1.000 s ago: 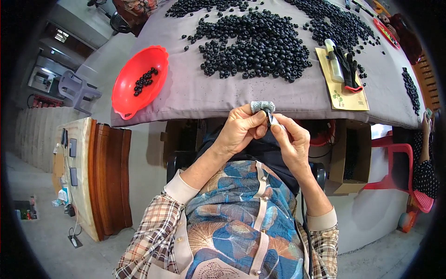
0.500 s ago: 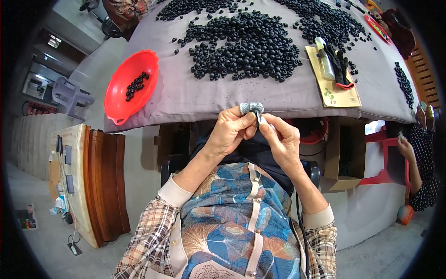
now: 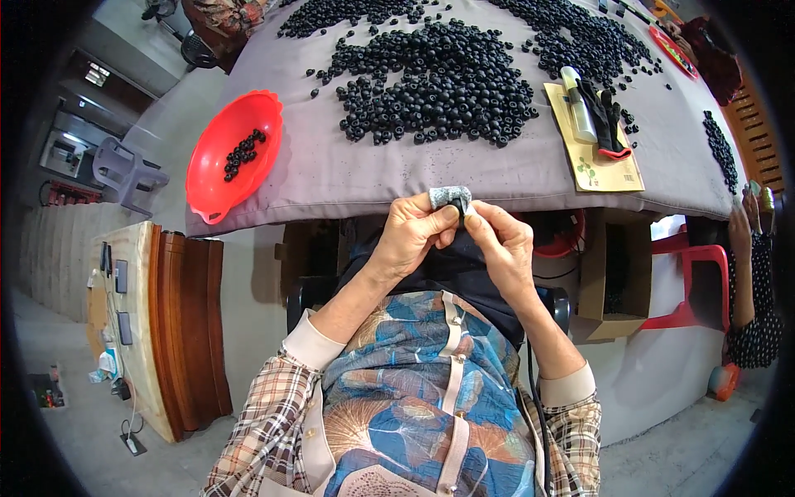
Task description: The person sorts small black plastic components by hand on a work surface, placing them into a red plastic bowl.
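At the table's near edge, my left hand [image 3: 406, 236] and my right hand [image 3: 507, 246] meet, both closed in a pinch. Between them is a small speckled grey cloth [image 3: 445, 195], which seems to lie over my left fingertips. My right thumb and forefinger grip its pale end. A small dark piece shows between the fingertips, mostly hidden; it resembles the black beads. Beyond my hands a large pile of black beads with holes [image 3: 435, 87] is spread on the grey tablecloth [image 3: 331, 186]. Several more beads lie in a red scalloped bowl [image 3: 203, 157] at the left.
Right of the pile, a yellow card [image 3: 609, 176] carries a clear spray bottle [image 3: 583, 120] and a black glove [image 3: 611, 132]. Another person's arm [image 3: 743, 265] is at the right by a red chair [image 3: 696, 253]. A cardboard box [image 3: 609, 327] stands under the table.
My hands have barely shifted; the right fingertips sit slightly closer to the cloth, and its pale end has turned a little. At the right, the other person's arm has risen toward the table.
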